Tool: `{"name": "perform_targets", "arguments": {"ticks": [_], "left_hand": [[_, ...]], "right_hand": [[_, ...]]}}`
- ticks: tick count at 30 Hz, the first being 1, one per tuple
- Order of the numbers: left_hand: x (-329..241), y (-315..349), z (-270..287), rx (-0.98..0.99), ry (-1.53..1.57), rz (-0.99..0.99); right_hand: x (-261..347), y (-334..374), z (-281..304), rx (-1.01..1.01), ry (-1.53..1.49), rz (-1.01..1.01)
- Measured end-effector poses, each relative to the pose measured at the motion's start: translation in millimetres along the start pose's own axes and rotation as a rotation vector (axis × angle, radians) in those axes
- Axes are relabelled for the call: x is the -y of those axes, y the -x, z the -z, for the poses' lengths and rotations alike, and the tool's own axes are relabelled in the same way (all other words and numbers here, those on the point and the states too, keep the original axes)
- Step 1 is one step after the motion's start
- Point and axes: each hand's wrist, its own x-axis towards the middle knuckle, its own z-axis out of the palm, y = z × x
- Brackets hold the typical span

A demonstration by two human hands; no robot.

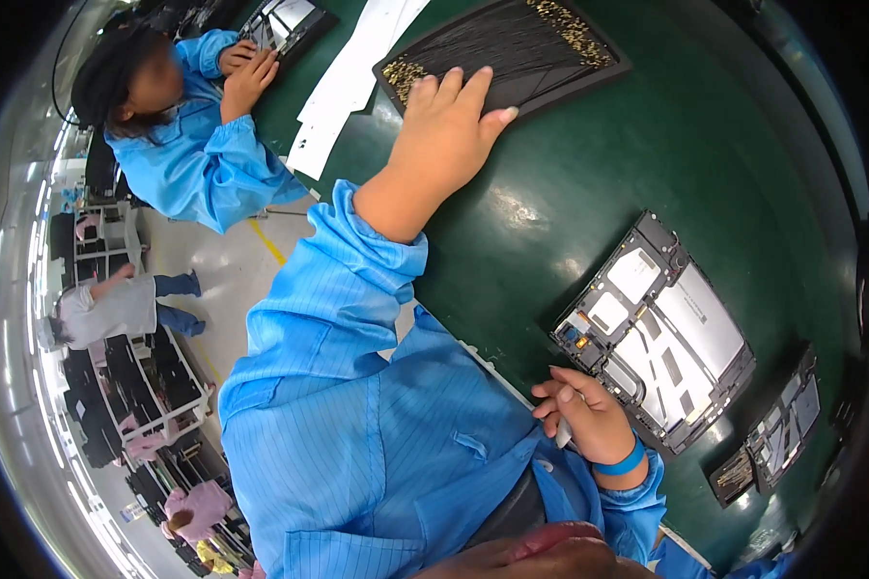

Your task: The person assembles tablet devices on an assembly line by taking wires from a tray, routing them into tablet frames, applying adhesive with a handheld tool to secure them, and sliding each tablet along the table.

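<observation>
My left hand (446, 135) reaches out over a black tray (603, 69), palm down with its fingers spread on thin black cables (521, 48). The cables have gold-coloured ends, bunched at both sides of the tray. Close to my body, my right hand (589, 415) is closed on a small pale pointed tool (563, 432), mostly hidden by the fingers. That hand, with a blue band at its wrist, is beside the near left corner of an opened electronic device (661, 333). Silver panels, black strips and a small orange part show inside the device.
White paper sheets (333, 116) lie left of the tray on the green table (521, 222). Another opened device (787, 425) and a small box of thin parts (734, 478) stand at the right. A co-worker in blue (198, 125) handles a device (285, 24) at upper left.
</observation>
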Motion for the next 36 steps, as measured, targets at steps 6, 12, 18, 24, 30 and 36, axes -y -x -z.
{"name": "perform_targets", "arguments": {"ticks": [6,12,18,24,30,36], "left_hand": [[-2,-37,1,-0.077,-0.14,0.113],[10,-50,-21,0.24,-0.008,0.253],[4,-52,-8,0.073,0.046,0.236],[14,-29,-9,0.203,-0.073,0.028],[-30,-15,44,-0.05,0.149,-0.104],[-75,46,82,0.167,0.564,-0.565]], "right_hand": [[-2,-1,3,-0.002,0.018,0.002],[-2,-2,5,0.003,0.007,0.009],[-1,-2,5,-0.019,0.0,-0.009],[-7,-2,6,-0.032,-0.016,0.017],[-12,3,4,-0.159,-0.077,0.032],[19,25,-14,-0.73,0.288,0.786]]}}
